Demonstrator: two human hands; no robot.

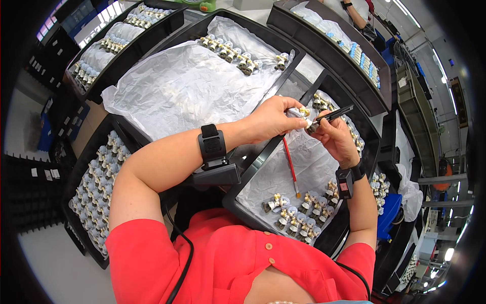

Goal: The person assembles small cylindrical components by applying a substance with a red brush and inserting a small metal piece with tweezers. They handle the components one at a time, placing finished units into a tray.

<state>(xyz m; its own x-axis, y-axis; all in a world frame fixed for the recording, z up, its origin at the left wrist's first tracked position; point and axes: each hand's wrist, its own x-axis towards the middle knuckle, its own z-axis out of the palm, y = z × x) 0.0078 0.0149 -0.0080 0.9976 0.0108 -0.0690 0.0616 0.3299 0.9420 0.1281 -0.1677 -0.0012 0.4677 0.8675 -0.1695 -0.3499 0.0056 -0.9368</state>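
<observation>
My left hand [271, 119] grips a small grey and white figurine [298, 113] with a yellow top, held above a black tray [255, 169] lined with white paper. My right hand [334, 137] holds a thin dark paintbrush [333, 115], its tip against the figurine. A red-handled brush [290, 167] lies on the paper under my hands. Several similar figurines [298, 215] stand in rows at the near end of that tray. Both wrists wear black bands.
A second black tray [291, 50] with crumpled white paper and a row of figurines [238, 55] sits beyond. A tray of grey figurines [98, 187] lies at left, more trays at far left and far right. Another person's arm [354, 15] is at the top.
</observation>
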